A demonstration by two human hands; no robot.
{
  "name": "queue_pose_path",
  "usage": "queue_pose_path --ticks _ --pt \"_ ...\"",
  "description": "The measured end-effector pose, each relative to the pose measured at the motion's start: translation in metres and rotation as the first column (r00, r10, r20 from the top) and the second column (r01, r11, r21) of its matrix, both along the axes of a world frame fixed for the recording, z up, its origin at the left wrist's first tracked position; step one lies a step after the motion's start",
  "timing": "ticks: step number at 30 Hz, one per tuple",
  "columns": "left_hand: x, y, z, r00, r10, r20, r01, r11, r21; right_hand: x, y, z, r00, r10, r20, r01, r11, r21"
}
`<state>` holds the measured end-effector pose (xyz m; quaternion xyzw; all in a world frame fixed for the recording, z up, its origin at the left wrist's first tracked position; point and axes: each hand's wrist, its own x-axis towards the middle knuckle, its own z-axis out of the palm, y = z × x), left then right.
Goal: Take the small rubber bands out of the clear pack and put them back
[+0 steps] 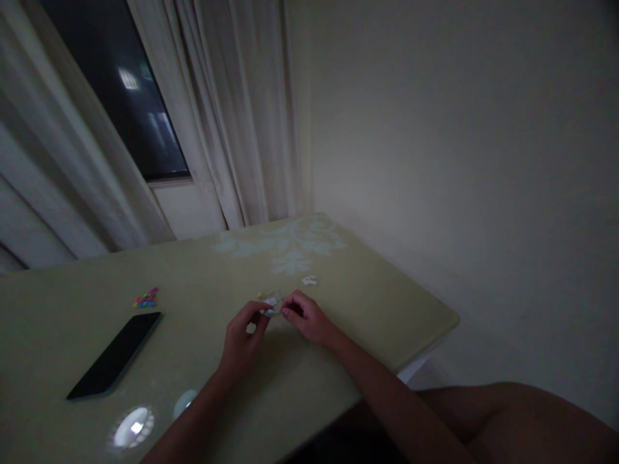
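Near the middle of the table, my left hand pinches a small clear plastic bag between thumb and fingertips. Something whitish shows in or on the bag; its detail is too small to read. At the bag's right edge, my right hand is closed, thumb against curled fingers; what lies between those fingertips is too small to make out. A tiny yellow piece sits just beyond my left fingertips. Farther back, beyond my right hand, lies a little group of white pieces.
A black-screened tablet lies at the left on the pale table. Behind it is a cluster of small coloured pieces. The table's right edge runs beside a wall; curtains hang behind it. Lamp reflections show on the glossy top.
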<state>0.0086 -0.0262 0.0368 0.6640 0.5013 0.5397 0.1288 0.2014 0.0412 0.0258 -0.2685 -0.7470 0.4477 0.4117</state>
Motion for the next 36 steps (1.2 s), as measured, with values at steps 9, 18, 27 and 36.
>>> queue_pose_path --ticks 9,18,27,36 --pt "-0.001 -0.001 -0.001 0.995 0.062 0.072 -0.061 0.998 -0.02 -0.001 -0.007 0.0 0.857 -0.017 0.515 -0.206 0.904 0.374" --pt "-0.005 0.001 -0.007 0.997 0.068 0.029 -0.068 0.998 -0.016 -0.008 -0.014 0.002 0.873 -0.057 0.485 -0.143 0.92 0.366" --pt "0.001 0.0 0.001 0.996 -0.013 -0.084 0.018 0.998 0.056 -0.002 -0.006 0.008 0.993 -0.07 -0.098 0.079 0.993 0.087" --pt "0.003 -0.004 0.001 0.994 0.034 -0.104 -0.032 0.999 0.025 -0.005 -0.014 0.012 0.998 0.029 -0.048 -0.024 0.996 0.085"
